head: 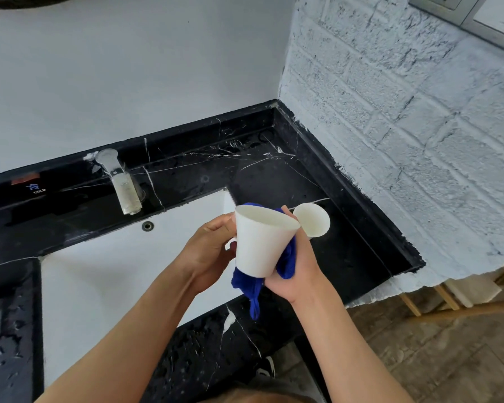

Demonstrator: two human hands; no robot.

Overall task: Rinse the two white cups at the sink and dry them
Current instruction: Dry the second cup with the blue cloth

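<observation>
A white cup (258,242) was held above the sink (105,286), its handle side gripped by the left hand (208,251), while a blue cloth (285,263) was pressed against its wall by the right hand (298,274), evidently for drying. The second cup (313,220), seemingly empty, stood on the black counter (346,257) at 2 o'clock.

Bright, even daylight; wide-angle edge bending

A white tapered ceramic cup (258,242) is held up above the edge of the white rectangular sink basin (105,274), tilted with its mouth up and away, a crumpled blue cloth (252,289) pressed against its far side and base. A second white cup (313,219) lies on the black marble counter (274,173) just behind it, mouth toward the camera.
</observation>
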